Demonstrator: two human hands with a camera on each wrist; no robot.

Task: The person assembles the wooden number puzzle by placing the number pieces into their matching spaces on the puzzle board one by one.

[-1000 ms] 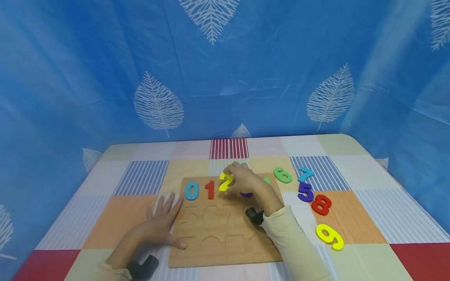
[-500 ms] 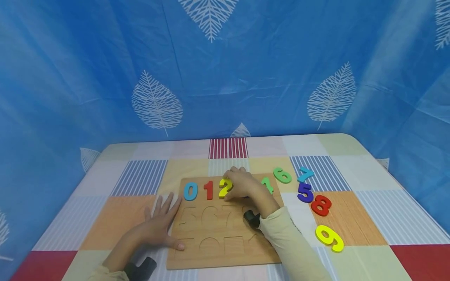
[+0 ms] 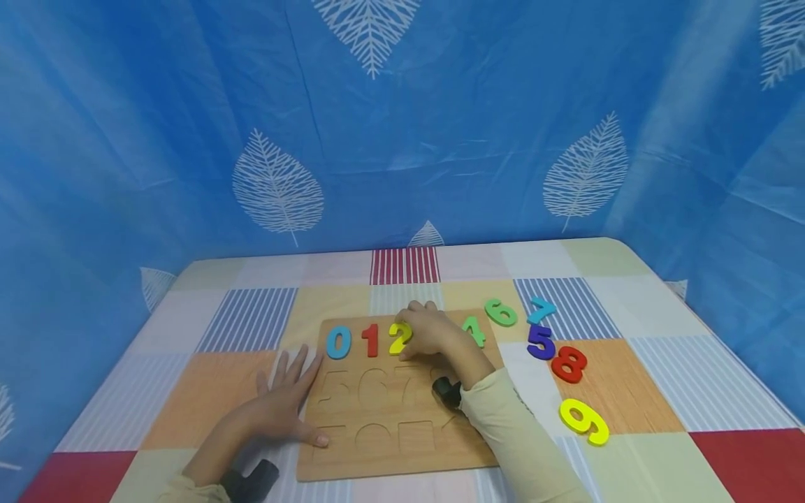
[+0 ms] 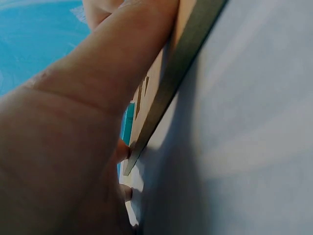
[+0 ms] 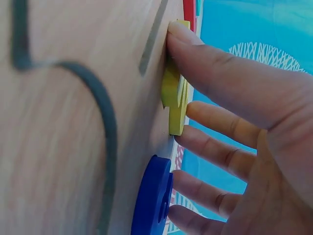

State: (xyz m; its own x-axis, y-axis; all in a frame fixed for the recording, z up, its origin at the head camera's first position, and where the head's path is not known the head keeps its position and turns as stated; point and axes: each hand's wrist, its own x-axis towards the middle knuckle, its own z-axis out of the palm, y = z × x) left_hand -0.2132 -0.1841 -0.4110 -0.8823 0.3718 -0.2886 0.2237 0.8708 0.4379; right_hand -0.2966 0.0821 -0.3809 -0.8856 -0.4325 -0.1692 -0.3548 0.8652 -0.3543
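A wooden number puzzle board (image 3: 352, 457) lies on the table with shallow numeral recesses in its lower rows. Thumb and fingers of my right hand (image 3: 434, 334) pinch a yellow number 2 (image 3: 397, 345) in the top row; in the right wrist view the yellow number 2 (image 5: 173, 88) stands partly proud of the wood. Other right fingers are close by a blue rounded numeral (image 5: 152, 198), hidden under the hand in the head view. My left hand (image 3: 277, 412) spreads its fingers along the board's left edge, thumb resting on the wood.
A light-blue 0 (image 3: 338, 342), red 1 (image 3: 370, 341) and green 4 (image 3: 474, 331) are in the top row. Right of the board lie a green 6 (image 3: 501, 313), light-blue 7 (image 3: 541, 310), purple 5 (image 3: 541, 342), red 8 (image 3: 569, 365) and yellow 9 (image 3: 585, 421).
The right hand has lowered the yellow 2 slightly toward the near side, into line with the 0 and 1. The green 4 now shows more fully. The left hand stays in place.
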